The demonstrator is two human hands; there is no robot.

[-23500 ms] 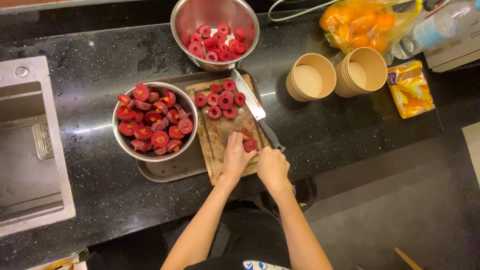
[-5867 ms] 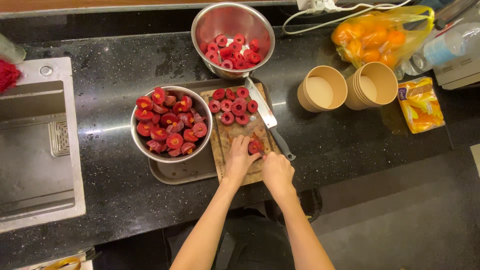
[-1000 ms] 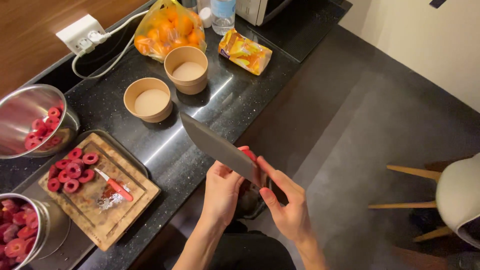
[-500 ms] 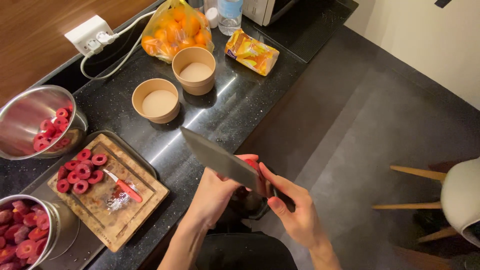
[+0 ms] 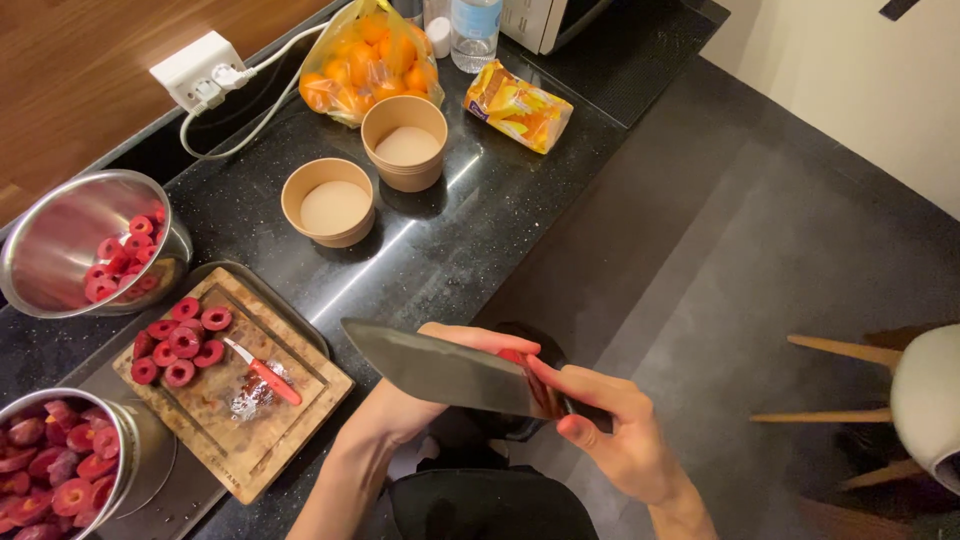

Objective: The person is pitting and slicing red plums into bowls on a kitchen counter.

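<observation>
The person holds a large chef's knife out past the edge of the black desk, over the dark floor. The right hand has its grip closed around the handle. The left hand lies against the far side of the blade, its fingers curled over the spine; its grip looks loosely closed on the steel. A reddish bit shows at the heel of the blade, though the view does not tell exactly what it is.

Judged from this, the step in hand is clearing the blade of fruit scraps away from the desk. The move would call for fingers sliding along the flat, kept off the edge.

On the desk, well apart from both hands, a wooden cutting board carries red fruit halves and a small red-handled paring knife. Two steel bowls, a far one and a near one, hold more of the fruit. Two paper cups, a bag of oranges and a yellow snack packet stand farther off.
</observation>
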